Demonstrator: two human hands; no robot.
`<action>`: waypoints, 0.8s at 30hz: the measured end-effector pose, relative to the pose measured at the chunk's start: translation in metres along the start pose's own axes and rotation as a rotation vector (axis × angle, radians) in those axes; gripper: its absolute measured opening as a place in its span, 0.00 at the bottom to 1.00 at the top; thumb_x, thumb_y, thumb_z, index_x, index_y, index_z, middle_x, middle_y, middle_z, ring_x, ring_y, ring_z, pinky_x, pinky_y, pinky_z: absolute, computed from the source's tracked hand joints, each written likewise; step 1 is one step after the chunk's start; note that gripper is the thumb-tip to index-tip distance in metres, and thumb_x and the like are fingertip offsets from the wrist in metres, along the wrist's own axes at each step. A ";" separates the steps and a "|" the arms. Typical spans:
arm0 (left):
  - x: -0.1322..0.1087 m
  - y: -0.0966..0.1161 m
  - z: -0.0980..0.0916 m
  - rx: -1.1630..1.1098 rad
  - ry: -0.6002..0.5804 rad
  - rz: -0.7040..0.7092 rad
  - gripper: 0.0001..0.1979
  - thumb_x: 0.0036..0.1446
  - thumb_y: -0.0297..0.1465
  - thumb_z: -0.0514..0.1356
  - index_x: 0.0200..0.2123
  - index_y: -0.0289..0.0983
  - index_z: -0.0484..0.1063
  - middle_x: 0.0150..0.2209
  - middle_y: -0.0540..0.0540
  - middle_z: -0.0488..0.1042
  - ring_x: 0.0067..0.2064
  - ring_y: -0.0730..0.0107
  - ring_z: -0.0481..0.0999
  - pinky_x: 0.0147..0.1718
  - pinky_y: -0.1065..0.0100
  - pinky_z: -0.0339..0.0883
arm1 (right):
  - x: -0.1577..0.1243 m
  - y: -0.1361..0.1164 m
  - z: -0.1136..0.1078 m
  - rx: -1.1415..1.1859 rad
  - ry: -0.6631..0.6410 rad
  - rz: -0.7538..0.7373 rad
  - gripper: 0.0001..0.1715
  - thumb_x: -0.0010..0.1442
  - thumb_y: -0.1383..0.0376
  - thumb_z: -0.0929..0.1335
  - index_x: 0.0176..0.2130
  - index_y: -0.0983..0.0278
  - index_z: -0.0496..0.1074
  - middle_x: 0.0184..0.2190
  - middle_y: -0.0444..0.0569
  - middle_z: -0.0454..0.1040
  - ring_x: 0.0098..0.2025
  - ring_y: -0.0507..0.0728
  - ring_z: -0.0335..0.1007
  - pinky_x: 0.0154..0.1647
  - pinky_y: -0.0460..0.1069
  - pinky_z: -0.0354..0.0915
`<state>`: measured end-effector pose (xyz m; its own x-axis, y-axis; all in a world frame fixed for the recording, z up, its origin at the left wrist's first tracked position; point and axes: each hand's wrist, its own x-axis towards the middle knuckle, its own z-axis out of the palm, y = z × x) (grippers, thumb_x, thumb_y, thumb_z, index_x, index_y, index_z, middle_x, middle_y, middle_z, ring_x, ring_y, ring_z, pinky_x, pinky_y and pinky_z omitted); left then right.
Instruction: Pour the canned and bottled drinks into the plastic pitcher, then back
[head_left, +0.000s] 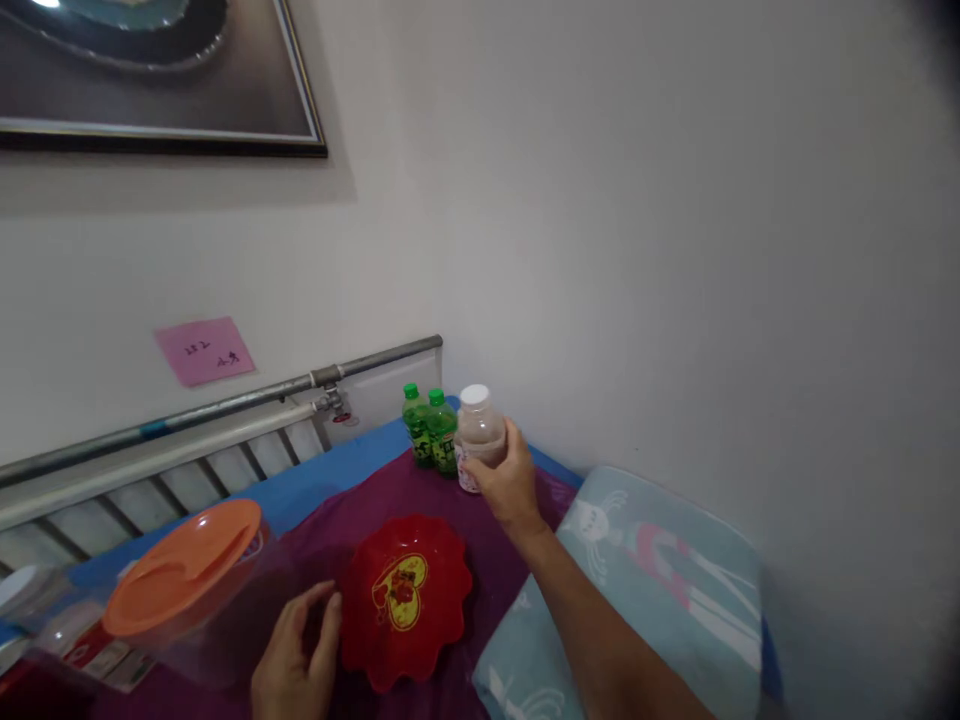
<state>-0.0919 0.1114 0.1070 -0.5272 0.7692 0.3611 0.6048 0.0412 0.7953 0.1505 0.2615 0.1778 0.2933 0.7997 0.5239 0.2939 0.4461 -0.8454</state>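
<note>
My right hand point(510, 482) is closed round a clear plastic jar point(480, 436) with a white lid and a printed label. The jar is upright, beside two green bottles point(441, 432) with bright green caps. Below it, on a purple cloth point(375, 492), lies a red scalloped plate point(367, 570) with a yellow heart design. My left hand point(300, 640) is at the plate's left edge, fingers loosely curved and thumb apart, holding nothing; I cannot tell whether it touches the rim.
To the left stands a clear tub with an orange lid point(184, 570), with a white-lidded jar point(34, 595) farther left. A folded light-blue blanket point(660, 580) lies under my right forearm. Behind are a radiator with a metal pipe point(247, 410), and a wall with a pink note point(204, 352).
</note>
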 end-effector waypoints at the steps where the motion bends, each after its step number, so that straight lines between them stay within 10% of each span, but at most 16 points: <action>1: -0.003 -0.001 0.002 -0.008 -0.021 0.038 0.21 0.49 0.50 0.58 0.37 0.41 0.76 0.39 0.45 0.80 0.41 0.58 0.79 0.46 0.60 0.72 | 0.004 0.005 -0.003 -0.015 0.026 0.026 0.43 0.43 0.65 0.70 0.58 0.64 0.61 0.54 0.56 0.71 0.55 0.66 0.67 0.58 0.59 0.61; 13: -0.004 -0.005 0.006 -0.026 -0.075 0.053 0.17 0.49 0.48 0.58 0.33 0.43 0.77 0.37 0.47 0.81 0.39 0.60 0.80 0.39 0.64 0.73 | 0.024 0.071 -0.005 -0.202 -0.060 0.305 0.38 0.40 0.66 0.70 0.53 0.61 0.63 0.46 0.53 0.76 0.45 0.65 0.75 0.41 0.56 0.72; 24: -0.003 -0.005 0.003 -0.021 -0.121 0.045 0.19 0.48 0.49 0.58 0.34 0.43 0.77 0.38 0.47 0.81 0.40 0.59 0.80 0.40 0.64 0.74 | 0.025 0.071 -0.011 -0.152 -0.152 0.237 0.42 0.37 0.70 0.66 0.55 0.62 0.65 0.43 0.51 0.77 0.44 0.65 0.75 0.39 0.55 0.73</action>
<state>-0.0917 0.1102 0.1002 -0.4236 0.8412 0.3362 0.6125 -0.0075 0.7904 0.1884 0.3086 0.1316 0.2334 0.9302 0.2831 0.3698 0.1843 -0.9106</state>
